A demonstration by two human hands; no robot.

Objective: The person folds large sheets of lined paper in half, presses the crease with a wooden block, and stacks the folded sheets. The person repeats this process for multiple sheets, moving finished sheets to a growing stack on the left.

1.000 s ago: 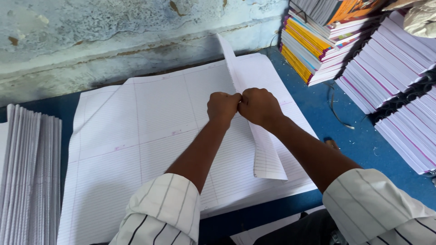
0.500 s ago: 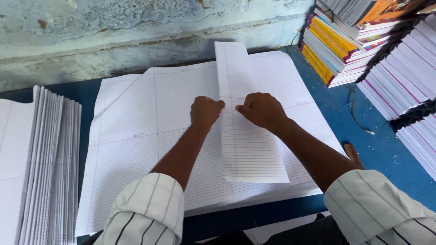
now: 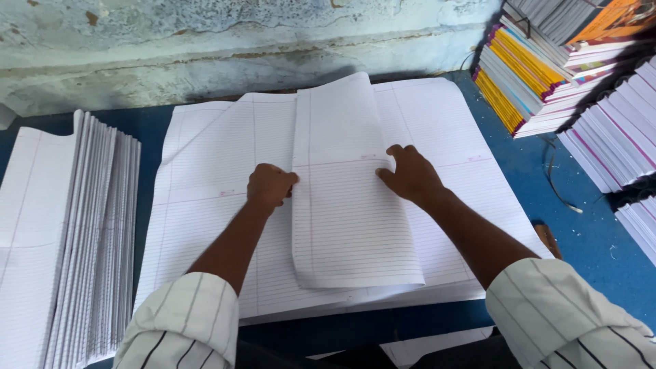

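The narrow folded strip of white ruled paper (image 3: 352, 198) now lies wide and flat. The left hand (image 3: 270, 188) and right hand (image 3: 410, 174), earlier touching at its crease, are spread to its two edges.

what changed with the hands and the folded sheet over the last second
The left hand and right hand were pinched together at the fold; they have since slid apart to opposite edges of the folded sheet. That sheet went from a narrow, raised strip to a wide panel pressed flat on the big ruled sheets. The folded stack on the left and the notebook piles on the right stayed put.
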